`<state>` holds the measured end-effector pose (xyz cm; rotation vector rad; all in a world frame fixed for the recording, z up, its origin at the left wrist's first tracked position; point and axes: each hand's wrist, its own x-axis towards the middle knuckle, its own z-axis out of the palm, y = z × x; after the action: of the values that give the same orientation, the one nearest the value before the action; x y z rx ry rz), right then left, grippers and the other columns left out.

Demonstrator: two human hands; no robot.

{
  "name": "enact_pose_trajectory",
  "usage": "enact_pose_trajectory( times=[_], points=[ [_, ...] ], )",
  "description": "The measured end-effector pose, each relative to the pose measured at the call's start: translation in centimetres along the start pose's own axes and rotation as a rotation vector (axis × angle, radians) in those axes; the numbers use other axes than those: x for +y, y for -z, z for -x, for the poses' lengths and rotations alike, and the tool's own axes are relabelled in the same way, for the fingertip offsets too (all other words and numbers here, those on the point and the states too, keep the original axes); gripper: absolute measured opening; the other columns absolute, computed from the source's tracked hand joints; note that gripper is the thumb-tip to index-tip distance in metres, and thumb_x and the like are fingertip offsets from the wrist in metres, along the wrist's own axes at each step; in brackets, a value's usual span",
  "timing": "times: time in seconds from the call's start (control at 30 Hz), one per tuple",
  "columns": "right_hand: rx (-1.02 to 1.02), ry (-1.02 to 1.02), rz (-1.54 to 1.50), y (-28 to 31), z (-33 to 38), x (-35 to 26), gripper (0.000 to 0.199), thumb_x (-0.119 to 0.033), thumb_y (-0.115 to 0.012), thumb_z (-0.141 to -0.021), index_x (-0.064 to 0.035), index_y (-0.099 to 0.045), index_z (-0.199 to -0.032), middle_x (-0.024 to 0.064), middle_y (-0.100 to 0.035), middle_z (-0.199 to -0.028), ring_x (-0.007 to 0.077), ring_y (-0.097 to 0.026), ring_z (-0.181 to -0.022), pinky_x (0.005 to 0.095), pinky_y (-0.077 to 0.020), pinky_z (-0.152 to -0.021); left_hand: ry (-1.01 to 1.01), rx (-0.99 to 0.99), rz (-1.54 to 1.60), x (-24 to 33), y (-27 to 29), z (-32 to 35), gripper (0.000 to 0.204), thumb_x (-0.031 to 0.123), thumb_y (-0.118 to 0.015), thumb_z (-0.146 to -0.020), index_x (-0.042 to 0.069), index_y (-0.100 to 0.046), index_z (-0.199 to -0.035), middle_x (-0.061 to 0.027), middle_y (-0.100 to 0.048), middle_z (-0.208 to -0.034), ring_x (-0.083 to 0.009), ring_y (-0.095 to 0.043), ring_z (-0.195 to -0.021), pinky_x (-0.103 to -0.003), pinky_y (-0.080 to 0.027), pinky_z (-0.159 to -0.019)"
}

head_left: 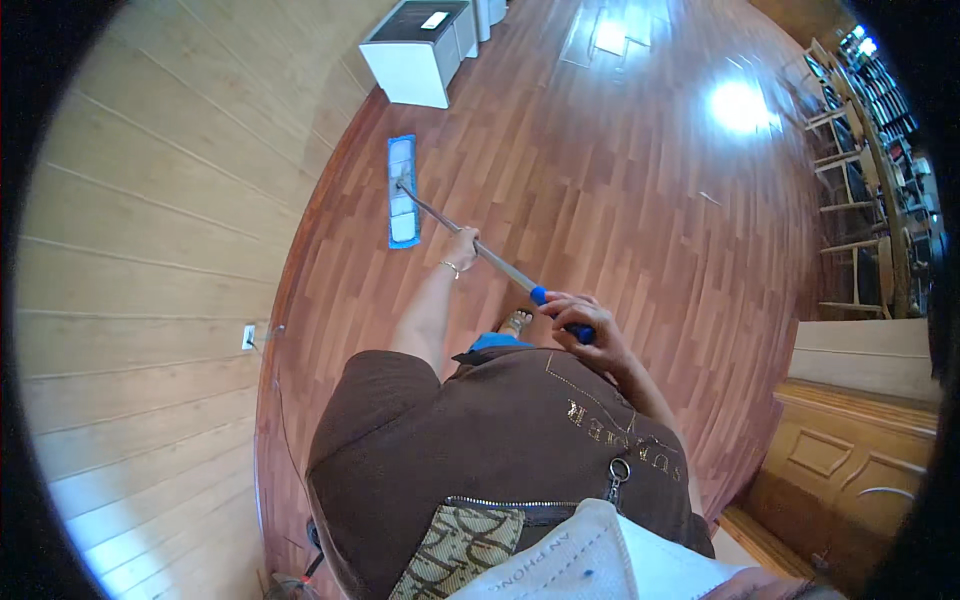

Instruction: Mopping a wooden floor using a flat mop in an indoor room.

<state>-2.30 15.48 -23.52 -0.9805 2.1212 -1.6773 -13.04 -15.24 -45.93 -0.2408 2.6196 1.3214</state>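
Observation:
A flat mop with a blue-fringed, pale rectangular head [402, 215] lies on the wooden floor, to the left and ahead of me. Its metal pole [510, 272] slants back from the head toward my body and ends in a blue grip. My left hand [462, 248] is wrapped round the pole's lower part, with a bracelet at the wrist. Nearer my chest, my right hand [590, 328] holds the blue grip at the pole's upper end. The underside of the mop head is hidden against the floor.
A white cabinet with a dark top [418, 60] stands by the left wall beyond the mop. An outlet [249, 337] with a cord is low on that wall. Chairs [855, 275] line a long table at right; a wooden cabinet [840, 460] stands at lower right.

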Motion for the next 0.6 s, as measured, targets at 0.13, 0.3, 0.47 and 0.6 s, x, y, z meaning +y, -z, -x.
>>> enact_pose_trajectory(
  times=[0.13,0.3,0.47,0.6],
  points=[
    [-0.115,0.066,-0.054,0.6,-2.4,-1.4,0.009,-0.013,-0.065,-0.076,-0.0103,-0.06,-0.083,0.006,-0.066,-0.109,0.0275,-0.053,-0.12,0.045,-0.0313,-0.1,-0.168,0.234,-0.391,-3.3,1.7,2.9,0.02,0.024,-0.063,-0.079,0.007,-0.059,-0.069,-0.0133,-0.06,-0.072,-0.0295,-0.059,-0.066,-0.041,-0.045,-0.059],
    [-0.226,0.09,-0.077,1.2,-3.3,-2.0,0.006,-0.009,-0.067,-0.076,-0.0087,-0.062,-0.08,0.007,-0.067,-0.104,0.0279,-0.055,-0.116,0.0442,-0.0333,-0.101,-0.053,0.304,-0.534,-1.3,2.8,7.6,0.03,0.034,-0.071,-0.077,0.008,-0.057,-0.071,-0.0126,-0.061,-0.073,-0.0329,-0.06,-0.073,-0.045,-0.045,-0.061],
    [-0.268,0.023,-0.316,1.0,-3.7,-2.5,0.014,-0.019,-0.069,-0.077,-0.0067,-0.061,-0.078,0.0084,-0.068,-0.099,0.031,-0.055,-0.116,0.0465,-0.0376,-0.098,-0.08,0.392,-0.367,-2.7,3.3,12.0,0.033,0.032,-0.071,-0.076,0.008,-0.053,-0.062,-0.0158,-0.058,-0.069,-0.0345,-0.059,-0.071,-0.048,-0.043,-0.062],
    [-0.227,0.001,-0.35,2.2,-2.7,-3.4,0.014,-0.016,-0.069,-0.077,-0.004,-0.062,-0.076,0.0108,-0.068,-0.095,0.0311,-0.058,-0.112,0.046,-0.0418,-0.096,-0.066,0.363,-0.545,-1.5,2.3,14.3,0.034,0.034,-0.07,-0.078,0.008,-0.054,-0.065,-0.0137,-0.059,-0.07,-0.034,-0.06,-0.068,-0.045,-0.043,-0.058]
  ],
)
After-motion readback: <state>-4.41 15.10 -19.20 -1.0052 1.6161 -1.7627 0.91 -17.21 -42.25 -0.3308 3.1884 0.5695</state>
